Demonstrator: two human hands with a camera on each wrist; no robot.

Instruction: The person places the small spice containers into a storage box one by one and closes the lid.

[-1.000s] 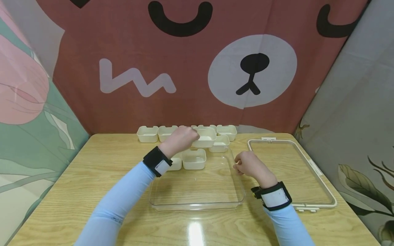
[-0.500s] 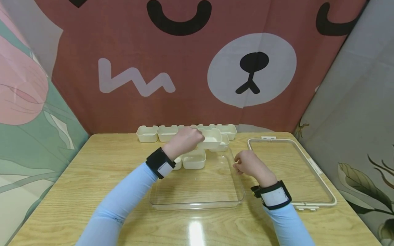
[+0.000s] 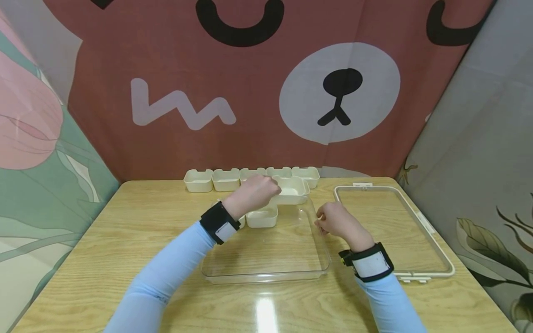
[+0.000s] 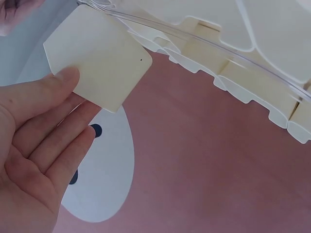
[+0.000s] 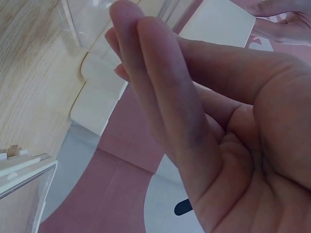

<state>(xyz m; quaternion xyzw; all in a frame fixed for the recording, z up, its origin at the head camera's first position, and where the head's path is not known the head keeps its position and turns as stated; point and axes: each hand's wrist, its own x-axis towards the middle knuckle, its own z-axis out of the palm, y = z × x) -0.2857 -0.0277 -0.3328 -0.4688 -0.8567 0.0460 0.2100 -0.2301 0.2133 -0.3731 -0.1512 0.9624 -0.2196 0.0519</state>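
Note:
My left hand (image 3: 254,192) pinches a small cream storage bin (image 3: 293,188) between thumb and fingers, holding it above the far end of a large clear plastic box (image 3: 266,279). In the left wrist view the thumb lies on one flat cream side of the bin (image 4: 99,58), with fingers behind. Two more cream bins stand in the clear box; one (image 3: 262,217) is plain to see, the other mostly hidden by my left hand. My right hand (image 3: 339,224) stays at the clear box's right side, fingers loosely bent; whether they touch its wall is unclear.
Along the table's back edge stands a row of several cream bins (image 3: 199,181). To the right lies a clear lid with a cream frame (image 3: 430,245) and clips. The wooden table (image 3: 125,245) meets printed cloth at the back and both sides.
My left hand has moved a little right and lower with the cream bin, which now covers the bin behind it. My right hand has kept its place.

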